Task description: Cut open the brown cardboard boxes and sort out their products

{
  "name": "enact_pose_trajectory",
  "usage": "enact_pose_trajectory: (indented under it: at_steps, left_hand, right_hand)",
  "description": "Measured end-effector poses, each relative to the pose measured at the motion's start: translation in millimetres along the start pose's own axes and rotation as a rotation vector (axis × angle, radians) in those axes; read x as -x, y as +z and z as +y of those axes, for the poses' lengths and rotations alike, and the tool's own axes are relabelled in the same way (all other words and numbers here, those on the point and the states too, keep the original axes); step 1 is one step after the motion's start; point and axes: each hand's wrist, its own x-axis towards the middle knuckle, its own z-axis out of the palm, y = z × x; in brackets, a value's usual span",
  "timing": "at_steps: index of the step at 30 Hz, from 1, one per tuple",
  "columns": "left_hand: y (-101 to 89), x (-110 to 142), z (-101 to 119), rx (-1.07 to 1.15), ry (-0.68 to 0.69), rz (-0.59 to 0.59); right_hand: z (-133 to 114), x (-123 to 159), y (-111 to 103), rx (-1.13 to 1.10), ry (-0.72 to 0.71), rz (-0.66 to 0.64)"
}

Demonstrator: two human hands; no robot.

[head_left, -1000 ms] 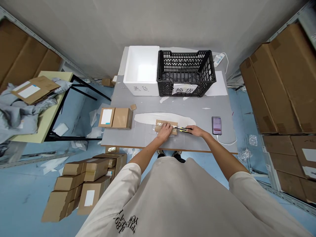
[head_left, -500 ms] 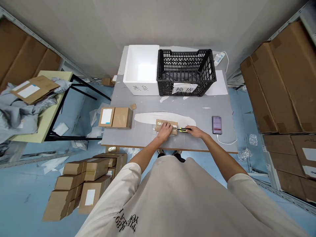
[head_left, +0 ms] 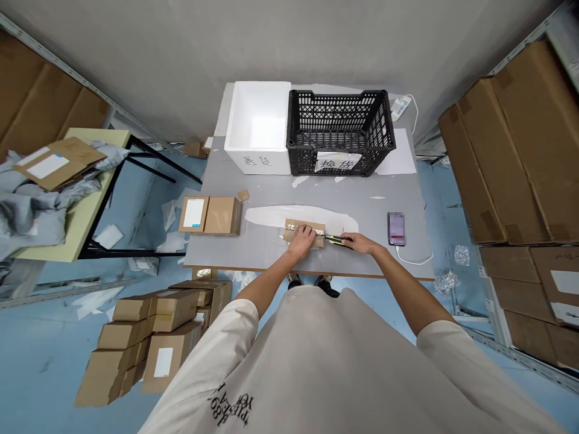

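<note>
A small flat cardboard box (head_left: 292, 224) with shiny clear tape lies on the grey table. My left hand (head_left: 302, 240) presses down on it, fingers bent over its top and holding it against the surface. From the right, my right hand (head_left: 358, 242) grips a slim black-and-yellow cutting tool (head_left: 333, 239). The tool's tip meets the right end of the box; its exact kind is too small to make out. Under and behind the box runs a long white patch (head_left: 266, 215) on the tabletop.
Behind stand a white foam box (head_left: 260, 160) and a black plastic crate (head_left: 341, 147). Two brown boxes (head_left: 221, 215) sit left on the table (head_left: 253, 256). A phone (head_left: 397, 229) on a cable lies right. Stacked cartons (head_left: 117, 331) fill the floor at left.
The tool in my right hand has tilted slightly, and its two long parts look a little further apart. My left hand and the box stay in place.
</note>
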Motion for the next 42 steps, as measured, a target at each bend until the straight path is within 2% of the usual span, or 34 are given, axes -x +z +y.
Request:
enact_pose_trajectory:
  at_steps: [5,9,14,18,21,26,32,36,42]
  left_hand:
    - [3.6,-1.6,-0.4,0.008,-0.003,-0.015]
    - [6.1,-2.2,-1.0,0.012,-0.014,-0.006]
    - [6.1,-1.6,-1.7,-0.006,0.004,0.004]
    - [7.0,-2.4,-1.5,-0.020,0.012,0.000]
    - [7.0,-4.0,-1.9,-0.020,0.003,0.004]
    - [-1.1,-6.1,-1.5,0.050,0.001,0.006]
    - [-13.9,-13.0,-1.6,0.130,-0.086,0.061]
    - [-13.4,-18.6,-6.2,0.086,-0.122,0.074]
    - [-7.9,-21.0,-12.4,0.069,-0.062,0.088]
  right_hand:
    - [3.3,-3.2,3.0,0.017,-0.013,0.029]
    - [4.0,0.6,2.4,-0.012,-0.013,-0.031]
    - [3.5,1.8,6.9,-0.024,0.004,0.003]
    - [4.4,3.3,6.4,-0.034,0.000,-0.030]
    - [1.7,2.4,5.0,-0.032,0.001,0.016]
    - [-5.7,4.2,2.7,-0.045,0.029,0.101]
    - [-9.5,26.0,-1.0,-0.249,0.166,0.121]
    - [-15.5,34.7,3.8,-0.141,0.113,0.205]
    - [-27.2,47.5,15.3,0.143,-0.088,0.276]
